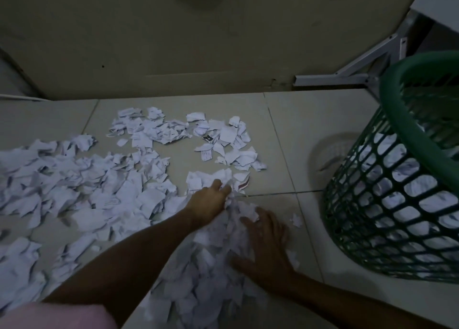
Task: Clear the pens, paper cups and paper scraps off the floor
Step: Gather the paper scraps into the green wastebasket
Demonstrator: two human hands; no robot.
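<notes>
Dim light over a pale tiled floor [293,135], strewn with torn white paper scraps [82,179], many bearing faint writing. Thickest drift at the left, reaching from the frame edge toward the middle; a looser band farther back near the beige wall [173,43]; a smaller cluster right of centre; a heaped mound in the near middle, between both arms. Left hand [211,199] reaching forward across that mound, fingers [227,191] curled down into the paper at a floor joint, bunching a few scraps against the palm; exact hold partly hidden by the paper. Right hand [265,244] lying flat on the right flank of the same mound, fingers [250,222] spread and relaxed, pressing on the scraps rather than closing round any. One stray scrap just beside the right hand, toward the basket. At the right, a dark green plastic lattice basket [397,135], tilted toward the camera, with white crumpled paper showing through its openings and filling much of the inside. Behind the basket, a pale round shape on the floor, too blurred to identify. Farther back at the upper right, a white metal angled frame [347,63] meeting the wall's foot. At the lower left corner, a pink fabric edge [49,316]. Pens and cups not distinguishable among the scraps.
</notes>
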